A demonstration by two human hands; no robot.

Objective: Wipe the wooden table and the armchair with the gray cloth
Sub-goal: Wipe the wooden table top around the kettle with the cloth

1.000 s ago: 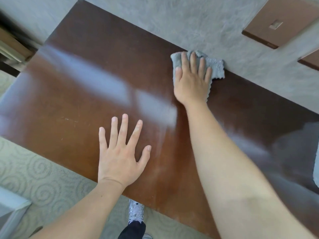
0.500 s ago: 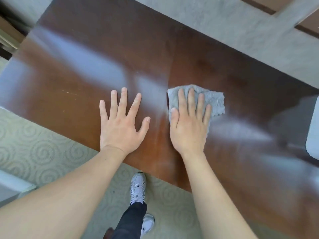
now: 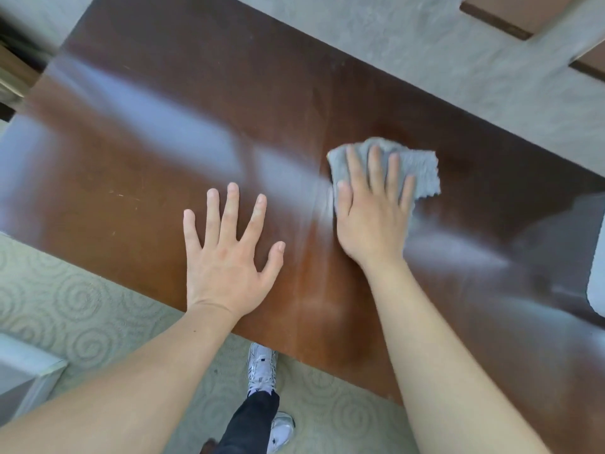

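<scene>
A glossy dark brown wooden table (image 3: 137, 132) fills most of the head view, slanting from upper left to lower right. My right hand (image 3: 373, 211) lies flat on a crumpled gray cloth (image 3: 422, 168) and presses it onto the table's middle right. The cloth sticks out past my fingertips and to the right. My left hand (image 3: 229, 253) rests flat on the bare tabletop near the front edge, fingers spread, holding nothing. No armchair can be made out for certain.
A gray textured wall (image 3: 425, 54) runs along the table's far edge, with brown wooden panels (image 3: 510, 11) at upper right. Patterned pale carpet (image 3: 65, 303) lies below the near edge, with my shoes (image 3: 262, 365) on it. A pale object (image 3: 597, 257) sits at the right border.
My right hand dragged the cloth from the table's far edge back toward me, then shifted it slightly right. My left hand stayed planted on the table.
</scene>
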